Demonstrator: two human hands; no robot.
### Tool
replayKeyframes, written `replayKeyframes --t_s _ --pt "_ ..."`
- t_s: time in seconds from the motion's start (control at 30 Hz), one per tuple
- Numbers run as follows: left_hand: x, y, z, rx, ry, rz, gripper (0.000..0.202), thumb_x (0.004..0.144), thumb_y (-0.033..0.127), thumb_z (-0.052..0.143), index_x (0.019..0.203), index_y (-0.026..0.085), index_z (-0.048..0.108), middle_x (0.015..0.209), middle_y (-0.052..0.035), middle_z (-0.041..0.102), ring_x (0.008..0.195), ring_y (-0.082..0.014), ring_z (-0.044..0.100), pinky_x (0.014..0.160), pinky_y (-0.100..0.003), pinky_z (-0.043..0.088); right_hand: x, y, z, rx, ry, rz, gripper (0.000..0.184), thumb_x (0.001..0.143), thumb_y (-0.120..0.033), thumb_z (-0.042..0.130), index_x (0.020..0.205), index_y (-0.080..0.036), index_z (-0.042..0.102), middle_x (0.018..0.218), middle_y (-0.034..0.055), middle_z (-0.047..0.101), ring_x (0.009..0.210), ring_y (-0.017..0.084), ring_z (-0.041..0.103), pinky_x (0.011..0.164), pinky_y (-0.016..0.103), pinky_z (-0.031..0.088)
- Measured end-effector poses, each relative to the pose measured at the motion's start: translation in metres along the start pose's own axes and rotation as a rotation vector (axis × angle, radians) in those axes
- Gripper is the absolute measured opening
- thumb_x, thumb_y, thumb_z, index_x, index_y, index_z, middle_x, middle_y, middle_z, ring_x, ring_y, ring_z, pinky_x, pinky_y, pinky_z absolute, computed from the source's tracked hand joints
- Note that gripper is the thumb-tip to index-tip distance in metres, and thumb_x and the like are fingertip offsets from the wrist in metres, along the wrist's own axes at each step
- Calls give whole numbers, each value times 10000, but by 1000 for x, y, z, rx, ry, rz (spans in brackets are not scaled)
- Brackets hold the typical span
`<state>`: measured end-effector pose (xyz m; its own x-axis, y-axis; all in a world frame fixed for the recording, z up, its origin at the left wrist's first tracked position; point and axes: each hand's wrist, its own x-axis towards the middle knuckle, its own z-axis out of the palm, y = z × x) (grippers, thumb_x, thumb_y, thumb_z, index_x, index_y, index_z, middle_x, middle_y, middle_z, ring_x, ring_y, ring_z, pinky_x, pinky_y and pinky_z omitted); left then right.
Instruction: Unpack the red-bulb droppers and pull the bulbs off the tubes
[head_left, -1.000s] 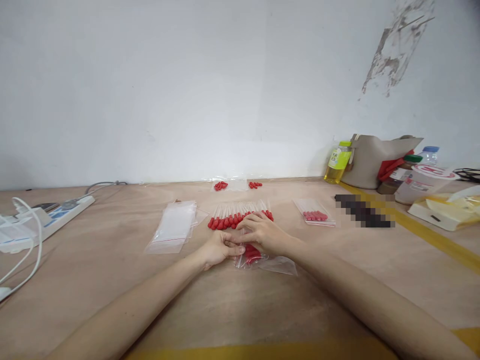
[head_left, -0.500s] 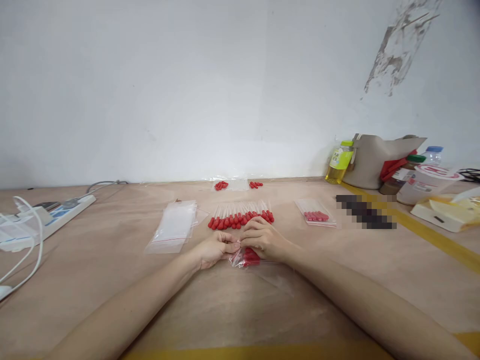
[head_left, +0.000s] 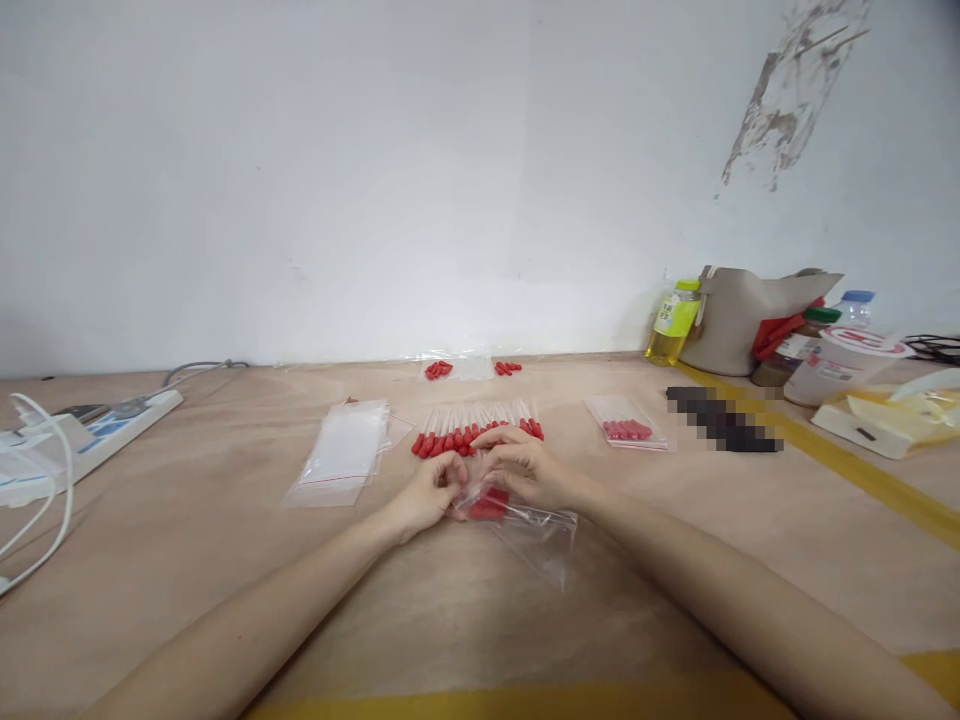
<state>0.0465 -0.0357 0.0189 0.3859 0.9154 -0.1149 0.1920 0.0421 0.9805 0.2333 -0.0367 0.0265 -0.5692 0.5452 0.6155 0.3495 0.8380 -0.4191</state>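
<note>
My left hand (head_left: pixel 431 492) and my right hand (head_left: pixel 525 470) meet at the middle of the wooden table (head_left: pixel 187 560). Both are closed on the top edge of a small clear zip bag (head_left: pixel 517 520) holding red-capped droppers. The bag's lower part trails toward me on the table. Just beyond my fingers lies a row of loose red-capped droppers (head_left: pixel 472 432). A stack of empty zip bags (head_left: pixel 341 462) lies to the left of my left hand.
A filled bag of droppers (head_left: pixel 626 428) lies to the right. Loose red caps (head_left: pixel 439 370) sit near the wall. A power strip with cables (head_left: pixel 82 440) is at the left. A beige bag (head_left: pixel 750 320), bottles (head_left: pixel 673 322) and containers crowd the right corner beside yellow tape.
Both hands have worked along the top of the bag. The bag has turned, so its clear lower part now shows below my right hand.
</note>
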Motion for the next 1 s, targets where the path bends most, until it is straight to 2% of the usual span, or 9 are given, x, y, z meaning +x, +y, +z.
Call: replayKeyframes --t_s 0.1,0.2,0.3,0.43,0.5,0.6,0.8,0.9,1.0 --pt "0 -1 1 48 -39 -23 88 662 240 597 688 162 567 675 15 563 604 -107 530 545 -224 466 -7 -2 -8 32 -36 134 105 813 -248 530 806 -184 613 900 51 581 887 138 534 790 283 425" --pt "3 -8 -1 136 -55 3 146 721 236 526 768 145 631 700 -13 603 582 -112 533 553 -235 454 -25 -4 -14 -71 -80 275 184 743 -342 608 828 -179 607 800 30 568 762 137 529 691 264 422" --pt "5 -16 -4 356 -21 177 187 745 217 493 782 151 664 664 -17 574 591 -125 518 563 -245 437 -43 -8 -16 -167 -102 353 342 644 -419 675 876 -181 592 832 30 573 752 147 523 663 261 405" --pt "0 -18 -8 696 152 486 147 709 147 537 744 186 675 766 -25 508 727 -142 504 670 -272 429 -55 -10 -13 -211 -124 361 378 624 -416 677 917 -198 579 857 27 585 766 154 526 670 261 399" --pt "-3 -16 -9 709 97 538 142 723 134 534 748 180 666 790 -26 499 722 -128 500 664 -257 425 -58 -7 -12 -234 -109 346 313 668 -380 646 916 -200 584 857 28 591 772 153 533 687 265 398" --pt "-4 -15 -8 557 -56 493 134 753 182 543 819 158 657 810 -34 508 666 -104 506 595 -222 425 -61 -1 -12 -304 -58 333 223 725 -351 600 882 -193 596 829 35 595 755 152 538 685 267 393" --pt "-3 -12 -4 419 -183 393 263 772 310 559 978 166 636 775 -28 542 638 -100 493 563 -205 401 -64 2 -11 -408 -5 354 201 767 -362 565 848 -181 599 791 44 600 707 152 540 656 271 388" --pt "-5 -8 2 466 -192 386 306 748 321 584 1019 186 625 743 -16 537 593 -93 463 517 -190 371 -63 3 -8 -408 29 358 198 771 -360 564 843 -178 596 778 40 605 718 160 544 661 276 393" --pt "-8 -5 8 574 -134 455 289 744 282 579 1016 196 621 746 -17 544 592 -101 460 516 -194 359 -62 5 -6 -361 50 331 195 773 -348 565 861 -176 589 766 33 604 689 145 543 631 258 396"
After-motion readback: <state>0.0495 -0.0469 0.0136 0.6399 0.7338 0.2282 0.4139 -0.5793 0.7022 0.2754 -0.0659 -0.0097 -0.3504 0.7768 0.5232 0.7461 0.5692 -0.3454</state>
